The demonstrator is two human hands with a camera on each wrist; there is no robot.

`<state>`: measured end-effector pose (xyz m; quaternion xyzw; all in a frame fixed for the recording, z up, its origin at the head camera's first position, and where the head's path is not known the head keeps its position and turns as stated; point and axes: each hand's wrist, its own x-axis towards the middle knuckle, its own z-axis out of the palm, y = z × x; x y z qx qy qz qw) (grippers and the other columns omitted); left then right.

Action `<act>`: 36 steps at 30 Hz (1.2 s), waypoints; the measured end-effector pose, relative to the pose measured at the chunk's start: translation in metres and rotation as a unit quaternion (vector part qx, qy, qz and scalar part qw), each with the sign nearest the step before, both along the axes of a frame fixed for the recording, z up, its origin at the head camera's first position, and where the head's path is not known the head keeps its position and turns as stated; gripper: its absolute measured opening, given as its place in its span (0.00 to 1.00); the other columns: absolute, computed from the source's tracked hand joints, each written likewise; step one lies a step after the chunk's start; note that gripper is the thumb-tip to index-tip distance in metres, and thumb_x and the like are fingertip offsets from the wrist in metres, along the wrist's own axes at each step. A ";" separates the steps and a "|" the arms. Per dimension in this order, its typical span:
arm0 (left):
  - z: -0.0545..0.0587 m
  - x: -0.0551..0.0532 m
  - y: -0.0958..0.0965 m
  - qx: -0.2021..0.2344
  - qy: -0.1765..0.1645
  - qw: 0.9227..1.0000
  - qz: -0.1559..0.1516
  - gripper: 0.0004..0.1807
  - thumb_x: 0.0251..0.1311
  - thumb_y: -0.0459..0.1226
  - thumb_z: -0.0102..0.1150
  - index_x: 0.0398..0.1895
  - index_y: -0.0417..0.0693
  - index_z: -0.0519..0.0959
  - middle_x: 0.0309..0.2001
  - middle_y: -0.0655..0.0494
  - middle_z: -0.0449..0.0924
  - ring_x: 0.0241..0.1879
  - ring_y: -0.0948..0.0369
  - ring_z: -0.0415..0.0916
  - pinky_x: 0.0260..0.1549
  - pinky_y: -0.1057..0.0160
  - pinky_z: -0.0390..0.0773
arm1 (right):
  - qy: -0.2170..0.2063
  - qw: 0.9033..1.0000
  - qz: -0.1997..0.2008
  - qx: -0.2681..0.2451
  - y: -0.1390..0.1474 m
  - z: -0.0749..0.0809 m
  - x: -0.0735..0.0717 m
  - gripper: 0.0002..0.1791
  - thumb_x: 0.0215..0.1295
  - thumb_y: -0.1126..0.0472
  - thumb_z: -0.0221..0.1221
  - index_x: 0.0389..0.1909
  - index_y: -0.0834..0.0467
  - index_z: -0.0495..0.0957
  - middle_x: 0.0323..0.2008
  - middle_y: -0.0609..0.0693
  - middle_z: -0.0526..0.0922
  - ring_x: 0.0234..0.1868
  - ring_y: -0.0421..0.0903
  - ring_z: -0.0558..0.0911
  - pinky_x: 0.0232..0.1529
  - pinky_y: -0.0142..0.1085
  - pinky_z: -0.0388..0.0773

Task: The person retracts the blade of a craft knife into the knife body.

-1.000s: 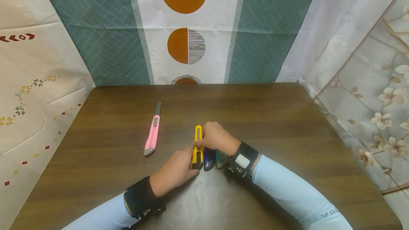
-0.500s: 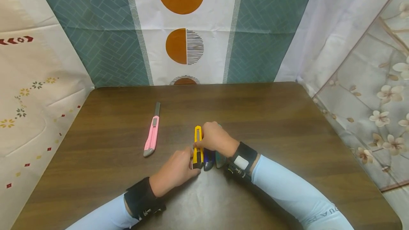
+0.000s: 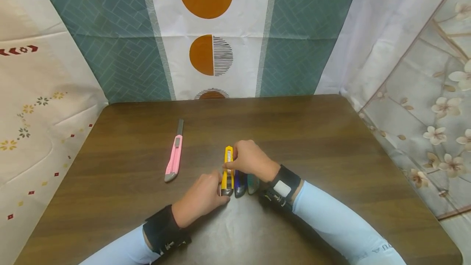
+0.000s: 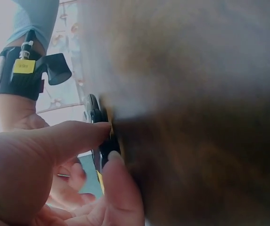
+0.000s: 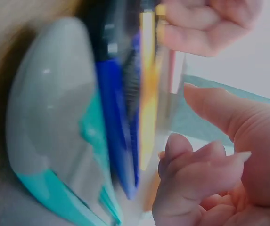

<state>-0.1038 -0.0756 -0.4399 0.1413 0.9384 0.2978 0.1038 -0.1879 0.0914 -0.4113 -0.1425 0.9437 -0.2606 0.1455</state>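
Note:
My left hand (image 3: 201, 193) pinches the dark end of a yellow snap-off utility knife (image 3: 229, 157) between thumb and forefinger. Just over that knife hovers my right hand (image 3: 252, 158), fingers loosely curled. In the right wrist view its thumb (image 5: 215, 106) stands apart from the fingers with nothing visible between them. A blue utility knife (image 3: 240, 184) with a dark end lies right beside the yellow one, and a grey and teal cutter (image 3: 253, 184) follows on its right. The right hand covers their far parts in the head view. The left wrist view shows the left thumb (image 4: 76, 139) against the dark end.
A pink utility knife (image 3: 174, 156) with its blade out lies left of the hands, blade pointing away. Everything rests on a brown wooden table (image 3: 312, 134). A patterned curtain (image 3: 121, 52) hangs behind it, with flowered cloths at both sides.
The yellow utility knife has tilted slightly, its top now catching light. Both hands have stayed nearly in place, and the head view has shifted a little.

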 end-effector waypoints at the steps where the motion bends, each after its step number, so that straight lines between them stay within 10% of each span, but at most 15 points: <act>1: 0.000 0.000 0.000 0.002 -0.002 1.000 0.001 0.24 0.48 0.38 0.80 0.39 0.37 0.74 0.25 0.57 0.73 0.22 0.64 0.70 0.17 0.70 0.69 | 0.003 1.000 -0.003 -0.007 0.003 0.001 0.001 0.23 0.54 0.43 0.76 0.31 0.57 0.79 0.27 0.48 0.82 0.22 0.41 0.81 0.21 0.31 0.81; 8: 0.005 -0.006 -0.018 0.023 0.013 0.998 0.049 0.25 0.55 0.41 0.76 0.49 0.35 0.78 0.20 0.60 0.73 0.18 0.65 0.69 0.17 0.69 0.69 | 0.003 0.998 -0.044 -0.046 0.035 0.011 0.015 0.21 0.59 0.40 0.71 0.36 0.53 0.81 0.22 0.49 0.77 0.20 0.44 0.75 0.17 0.33 0.73; 14: 0.022 -0.043 -0.085 -0.028 0.035 0.995 0.094 0.20 0.66 0.41 0.67 0.54 0.36 0.79 0.32 0.49 0.81 0.28 0.58 0.74 0.24 0.63 0.77 | 0.034 0.995 -0.037 -0.086 0.069 0.011 0.022 0.16 0.61 0.42 0.71 0.39 0.49 0.84 0.21 0.47 0.76 0.22 0.44 0.75 0.19 0.35 0.73; 21: 0.031 -0.067 -0.150 -0.111 -0.101 0.979 0.138 0.38 0.63 0.55 0.67 0.59 0.30 0.73 0.45 0.36 0.81 0.33 0.52 0.80 0.30 0.58 0.82 | 0.028 0.991 -0.033 -0.129 0.086 0.018 0.019 0.12 0.62 0.44 0.71 0.37 0.47 0.85 0.20 0.47 0.78 0.18 0.46 0.77 0.18 0.39 0.79; 30: 0.023 -0.075 -0.147 -0.052 -0.182 0.972 0.139 0.27 0.56 0.51 0.75 0.38 0.37 0.76 0.29 0.49 0.78 0.24 0.57 0.80 0.26 0.63 0.86 | 0.010 0.991 -0.023 -0.134 0.085 0.016 0.018 0.12 0.64 0.45 0.70 0.38 0.48 0.84 0.20 0.47 0.77 0.17 0.45 0.77 0.18 0.37 0.77; 36: 0.025 -0.080 -0.145 0.003 -0.215 0.968 0.130 0.21 0.61 0.43 0.73 0.44 0.34 0.78 0.31 0.47 0.80 0.29 0.56 0.80 0.28 0.60 0.89 | 0.002 0.992 -0.016 -0.128 0.078 0.014 0.017 0.11 0.63 0.45 0.70 0.38 0.47 0.84 0.20 0.47 0.78 0.19 0.46 0.78 0.19 0.37 0.78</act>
